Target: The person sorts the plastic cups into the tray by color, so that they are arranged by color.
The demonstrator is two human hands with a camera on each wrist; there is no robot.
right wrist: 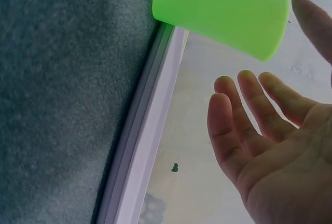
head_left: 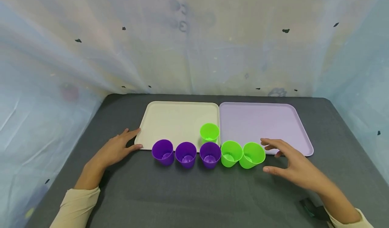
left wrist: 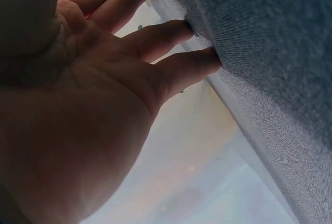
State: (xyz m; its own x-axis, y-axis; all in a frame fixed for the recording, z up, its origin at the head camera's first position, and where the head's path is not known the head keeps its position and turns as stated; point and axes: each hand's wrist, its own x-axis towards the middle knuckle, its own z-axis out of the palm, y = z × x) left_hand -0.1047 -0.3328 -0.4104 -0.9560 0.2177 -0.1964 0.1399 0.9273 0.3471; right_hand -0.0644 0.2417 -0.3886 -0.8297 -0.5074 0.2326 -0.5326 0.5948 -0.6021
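Three purple cups, the left one (head_left: 163,152), the middle one (head_left: 186,154) and the right one (head_left: 210,155), stand in a row along the front of the cream tray (head_left: 170,116). The row goes on with two green cups, one (head_left: 231,153) beside the end one (head_left: 252,155). Behind them a third green cup (head_left: 209,132) stands on the cream tray. My left hand (head_left: 117,150) rests its fingertips on the table and touches the tray's left edge. Just right of the end green cup, my right hand (head_left: 291,162) hovers with spread fingers, holding nothing.
A lavender tray (head_left: 255,120) lies against the cream tray's right side. The table (head_left: 194,197) has a dark grey cloth top. A pale printed curtain (head_left: 194,52) hangs behind and at both sides. A dark object (head_left: 316,209) sits at the right wrist.
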